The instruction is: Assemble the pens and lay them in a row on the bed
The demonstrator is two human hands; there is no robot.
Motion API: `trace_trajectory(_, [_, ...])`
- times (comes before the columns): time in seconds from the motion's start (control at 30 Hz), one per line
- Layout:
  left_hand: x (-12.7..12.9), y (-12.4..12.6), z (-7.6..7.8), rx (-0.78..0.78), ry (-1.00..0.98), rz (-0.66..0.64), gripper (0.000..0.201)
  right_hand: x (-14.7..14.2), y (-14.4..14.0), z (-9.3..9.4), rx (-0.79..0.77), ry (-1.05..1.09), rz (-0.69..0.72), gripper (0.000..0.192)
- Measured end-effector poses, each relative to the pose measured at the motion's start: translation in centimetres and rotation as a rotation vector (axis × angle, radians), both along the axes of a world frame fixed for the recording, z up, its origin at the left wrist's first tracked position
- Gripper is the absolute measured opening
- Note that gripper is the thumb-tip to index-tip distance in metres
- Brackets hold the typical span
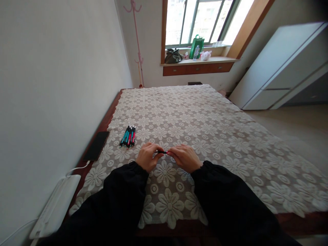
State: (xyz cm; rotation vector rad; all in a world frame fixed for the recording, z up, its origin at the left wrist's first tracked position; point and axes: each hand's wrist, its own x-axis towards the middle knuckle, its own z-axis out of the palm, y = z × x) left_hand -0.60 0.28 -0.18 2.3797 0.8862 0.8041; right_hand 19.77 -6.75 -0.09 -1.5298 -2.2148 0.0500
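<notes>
Clearly, the scene ran from the wall side to the open floor. At the far left a white device (55, 205) with a cable lay on the wooden edge, and a dark phone (96, 145) lay on the same edge, just beside the lace cover (217, 136). Near the phone, a small bundle of pens (128, 136) lay on the cover, close together and apart from the hands.

The left hand (147, 158) was closed around one end of a pen (161, 152), with the fingers curled. The pen was held level between both hands, just above the cover. The right hand (185, 158) pinched the other end. Whether the two halves were joined or apart, I could not tell, because the fingers hid most of it.

In my judgement, the risk was this: if the pen opened under a pull, a small spring or tip could jump out and fall into the holes of the lace, where it would be hard to find. A slip of the left hand could also push the bundle toward the edge.
</notes>
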Motion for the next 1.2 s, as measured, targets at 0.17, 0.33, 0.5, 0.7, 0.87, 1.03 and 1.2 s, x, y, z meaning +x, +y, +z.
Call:
trace_trajectory(0.17, [0.0, 0.1, 0.1, -0.011, -0.005, 0.112, 0.019, 0.1, 0.1, -0.3, 0.02, 0.02, -0.025, 0.028])
trace_trajectory(0.33, [-0.1, 0.4, -0.2, 0.017, 0.053, 0.037, 0.023, 0.1, 0.1, 0.0, -0.024, 0.014, -0.015, 0.028])
trace_trajectory(0.5, [-0.3, 0.4, -0.3, 0.098, 0.026, 0.022, 0.014, 0.2, 0.0, 0.2, -0.133, 0.036, -0.041, 0.029])
trace_trajectory(0.7, [-0.2, 0.4, -0.4, 0.036, 0.036, 0.064, 0.021, 0.7, 0.3, 0.3, -0.011, 0.03, 0.005, 0.029])
trace_trajectory(0.87, [-0.1, 0.4, -0.3, -0.005, 0.129, -0.019, 0.035, 0.9, 0.3, 0.7, 0.091, -0.072, 0.028, 0.028])
trace_trajectory(1.03, [-0.2, 0.4, -0.1, 0.047, 0.117, -0.047, 0.025, 0.9, 0.1, 0.4, 0.071, -0.023, 0.038, 0.029])
trace_trajectory(1.2, [-0.4, 0.3, 0.0, 0.155, 0.125, -0.04, 0.019, 1.0, 0.1, -0.2, -0.043, 0.107, 0.026, 0.03])
